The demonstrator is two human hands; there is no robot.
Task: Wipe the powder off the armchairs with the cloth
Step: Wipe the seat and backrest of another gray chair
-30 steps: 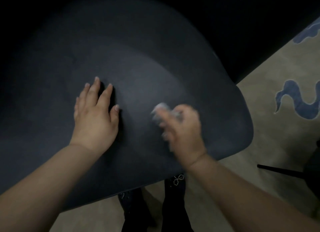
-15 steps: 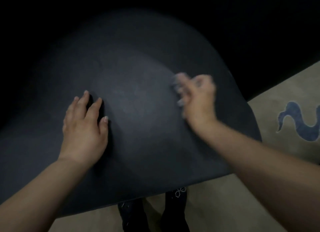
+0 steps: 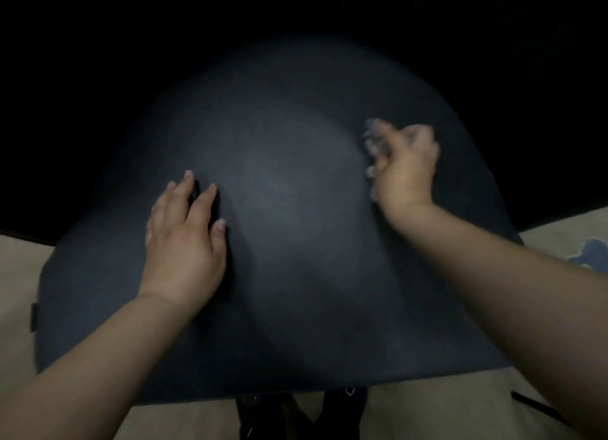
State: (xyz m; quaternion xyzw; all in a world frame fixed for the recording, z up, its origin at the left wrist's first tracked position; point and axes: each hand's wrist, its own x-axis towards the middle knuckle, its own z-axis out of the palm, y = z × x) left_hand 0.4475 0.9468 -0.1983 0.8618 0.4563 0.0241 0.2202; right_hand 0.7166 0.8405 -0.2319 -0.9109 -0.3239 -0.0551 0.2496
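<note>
A dark navy armchair (image 3: 289,275) fills the middle of the head view, its rounded surface faintly lit in the centre. My left hand (image 3: 184,242) lies flat on it, fingers straight and spread, pressing down left of centre. My right hand (image 3: 404,166) is up at the right side of the chair, fingers curled round a small pale cloth (image 3: 373,140) that pokes out at its fingertips. The right hand and the cloth are blurred. No powder can be made out on the dark fabric.
A beige carpet (image 3: 19,275) shows at the left and along the bottom, with a blue pattern (image 3: 592,255) at the right edge. My dark shoes (image 3: 296,413) stand just below the chair's near edge. A thin dark bar (image 3: 539,410) lies at the lower right. The background is black.
My right hand has swept with the cloth from near the chair's front edge up and to the right. The left hand stays flat on the chair. The view has shifted so more carpet shows on the left.
</note>
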